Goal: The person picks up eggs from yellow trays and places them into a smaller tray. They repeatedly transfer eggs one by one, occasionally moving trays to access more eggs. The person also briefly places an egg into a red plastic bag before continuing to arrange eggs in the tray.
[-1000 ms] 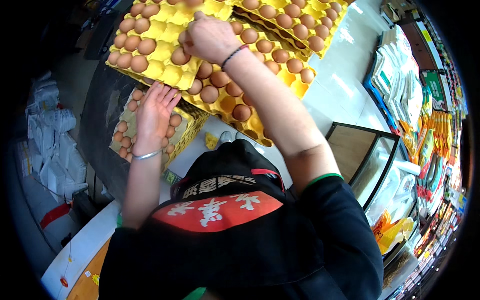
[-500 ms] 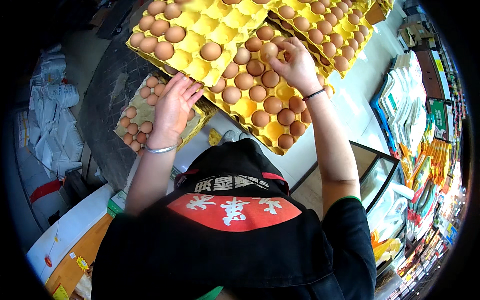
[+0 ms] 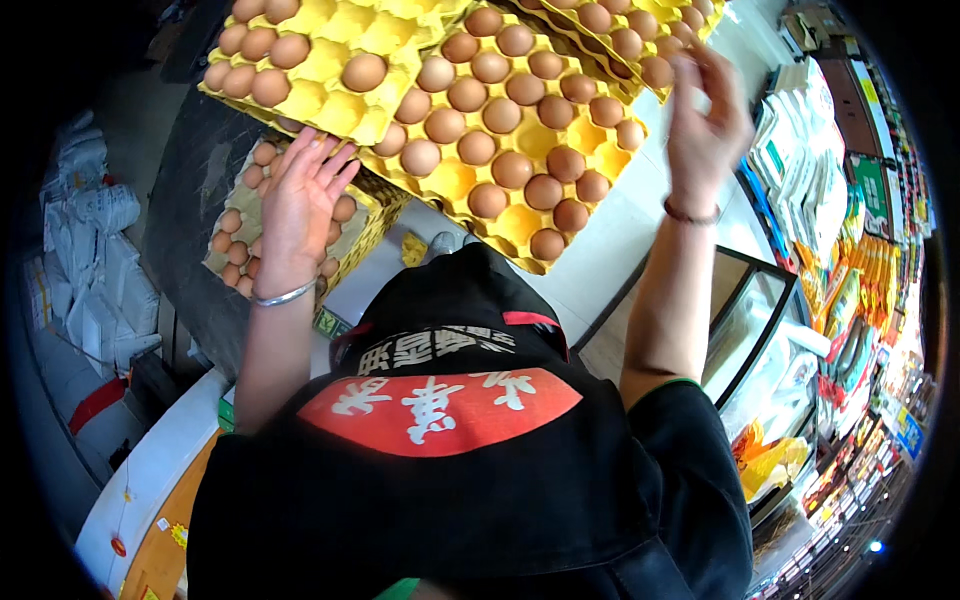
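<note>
I see the left hand [image 3: 300, 205] spread open, empty, over a lower tray of eggs [image 3: 238, 235]; the right hand [image 3: 705, 125] (blurred) hangs loosely open beside the yellow tray [image 3: 520, 225], which has several empty cups.

Egg trays [image 3: 545, 135]: bright yellow, at twelve o'clock. Eggs [image 3: 478, 148]: brown, some paler tan. Apron [image 3: 450, 480]: black, red band with white characters, at six o'clock. Bracelet [image 3: 283, 295]: silver, at nine o'clock. Sacks [image 3: 85, 270]: white, far at nine. Packets [image 3: 850, 280]: mixed orange, yellow, green, at three.
</note>
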The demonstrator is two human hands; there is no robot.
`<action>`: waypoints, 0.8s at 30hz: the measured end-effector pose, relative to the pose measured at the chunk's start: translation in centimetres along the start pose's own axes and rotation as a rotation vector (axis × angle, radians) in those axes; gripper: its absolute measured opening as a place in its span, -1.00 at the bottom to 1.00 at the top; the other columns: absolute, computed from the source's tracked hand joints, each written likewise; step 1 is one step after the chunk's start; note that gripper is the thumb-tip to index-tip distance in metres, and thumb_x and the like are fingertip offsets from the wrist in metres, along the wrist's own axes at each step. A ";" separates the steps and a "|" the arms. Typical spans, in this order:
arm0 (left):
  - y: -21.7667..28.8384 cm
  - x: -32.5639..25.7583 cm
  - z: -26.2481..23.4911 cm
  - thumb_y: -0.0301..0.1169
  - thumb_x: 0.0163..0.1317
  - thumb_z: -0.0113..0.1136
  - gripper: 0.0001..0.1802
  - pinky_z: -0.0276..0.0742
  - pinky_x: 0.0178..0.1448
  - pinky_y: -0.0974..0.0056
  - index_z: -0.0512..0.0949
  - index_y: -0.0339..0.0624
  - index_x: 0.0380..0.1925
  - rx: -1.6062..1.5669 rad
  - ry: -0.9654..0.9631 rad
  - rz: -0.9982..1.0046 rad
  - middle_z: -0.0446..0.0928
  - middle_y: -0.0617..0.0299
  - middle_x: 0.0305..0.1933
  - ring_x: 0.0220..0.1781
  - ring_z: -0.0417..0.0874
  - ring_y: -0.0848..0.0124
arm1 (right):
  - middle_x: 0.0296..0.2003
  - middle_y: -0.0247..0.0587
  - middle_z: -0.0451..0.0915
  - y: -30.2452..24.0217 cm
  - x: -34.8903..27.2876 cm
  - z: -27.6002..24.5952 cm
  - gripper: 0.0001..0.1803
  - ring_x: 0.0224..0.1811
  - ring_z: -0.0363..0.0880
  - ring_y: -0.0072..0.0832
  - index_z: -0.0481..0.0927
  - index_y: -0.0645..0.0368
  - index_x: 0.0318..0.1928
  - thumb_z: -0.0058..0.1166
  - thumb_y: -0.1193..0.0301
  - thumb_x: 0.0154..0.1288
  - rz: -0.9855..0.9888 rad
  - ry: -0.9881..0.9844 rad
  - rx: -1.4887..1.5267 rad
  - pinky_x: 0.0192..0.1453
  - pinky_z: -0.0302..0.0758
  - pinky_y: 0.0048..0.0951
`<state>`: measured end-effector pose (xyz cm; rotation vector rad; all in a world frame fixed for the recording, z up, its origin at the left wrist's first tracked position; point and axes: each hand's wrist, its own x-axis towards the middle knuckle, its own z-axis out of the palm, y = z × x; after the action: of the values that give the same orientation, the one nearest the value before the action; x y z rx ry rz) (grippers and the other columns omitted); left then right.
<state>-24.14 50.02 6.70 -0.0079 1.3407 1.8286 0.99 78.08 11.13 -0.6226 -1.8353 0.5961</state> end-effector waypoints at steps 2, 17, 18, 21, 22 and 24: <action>0.0 -0.5 -0.2 -0.40 0.42 -0.09 -0.44 0.37 0.36 0.00 0.11 -0.37 0.36 0.038 -0.019 0.003 0.30 -0.13 0.28 0.29 0.41 0.01 | -0.23 -0.27 0.67 -0.1 -0.9 -3.9 -0.79 -0.25 0.61 -0.61 0.63 0.26 -0.04 0.15 0.50 0.33 0.144 0.230 0.036 -0.17 0.53 -0.62; -4.7 -4.4 4.0 -0.41 0.43 -0.05 -0.61 0.52 0.15 0.21 0.36 -0.23 0.22 0.282 -0.139 -0.124 0.51 0.04 0.09 0.10 0.58 0.28 | 0.12 -0.15 0.47 -0.8 -12.8 -4.0 -0.38 0.18 0.35 -0.11 0.46 0.08 0.17 0.25 0.48 0.01 0.241 -0.503 -0.297 0.30 0.31 -0.14; -5.0 -4.6 4.4 -0.41 0.43 -0.05 -0.62 0.52 0.15 0.21 0.36 -0.23 0.21 0.296 -0.143 -0.128 0.51 0.04 0.09 0.10 0.58 0.28 | 0.12 -0.16 0.47 -0.8 -12.5 -3.7 -0.38 0.18 0.35 -0.11 0.47 0.07 0.17 0.24 0.48 0.00 0.201 -0.556 -0.314 0.30 0.31 -0.14; -5.5 -5.2 4.9 -0.42 0.44 -0.06 -0.65 0.54 0.13 0.25 0.38 -0.23 0.18 0.324 -0.162 -0.152 0.54 0.07 0.05 0.05 0.60 0.32 | 0.07 -0.22 0.50 0.0 -11.4 -3.1 -0.37 0.13 0.39 -0.16 0.47 0.01 0.18 0.18 0.50 -0.01 0.085 -0.670 -0.351 0.29 0.31 -0.14; -5.5 -5.4 5.0 -0.42 0.44 -0.06 -0.66 0.54 0.12 0.25 0.39 -0.23 0.17 0.332 -0.167 -0.160 0.54 0.07 0.04 0.04 0.61 0.32 | 0.05 -0.23 0.51 0.2 -11.0 -3.1 -0.37 0.13 0.40 -0.17 0.47 0.01 0.19 0.18 0.51 0.01 0.064 -0.729 -0.365 0.29 0.31 -0.16; -5.7 -5.7 4.8 -0.42 0.44 -0.07 -0.65 0.55 0.11 0.26 0.38 -0.24 0.18 0.339 -0.154 -0.176 0.55 0.07 0.04 0.03 0.62 0.33 | 0.02 -0.24 0.51 0.5 -10.0 -3.1 -0.37 0.12 0.41 -0.20 0.47 -0.01 0.20 0.17 0.54 0.03 0.015 -0.844 -0.399 0.29 0.32 -0.21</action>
<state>-14.76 50.63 6.93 0.1852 1.4739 1.4102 7.03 72.17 4.96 -0.7021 -2.7884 0.5443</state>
